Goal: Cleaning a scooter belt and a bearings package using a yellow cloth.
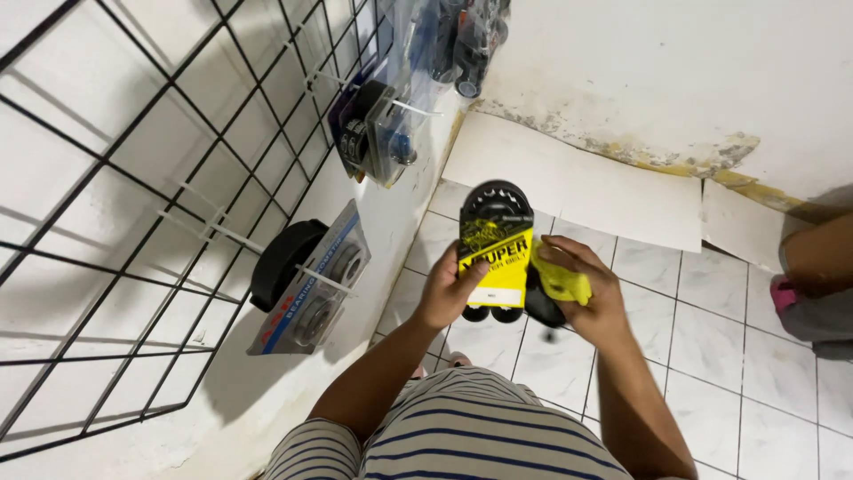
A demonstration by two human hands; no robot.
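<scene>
We hold the belt package (494,253), a black loop in a yellow card sleeve, upright in front of us above the tiled floor (711,329), our left hand (444,289) closed on its left edge. Our right hand (591,293) is closed on a yellow cloth (560,277) against the package's right side. To wipe it well, we judge we should grip the card firmly and stroke evenly, well clear of the wire grid (133,222) at left.
</scene>
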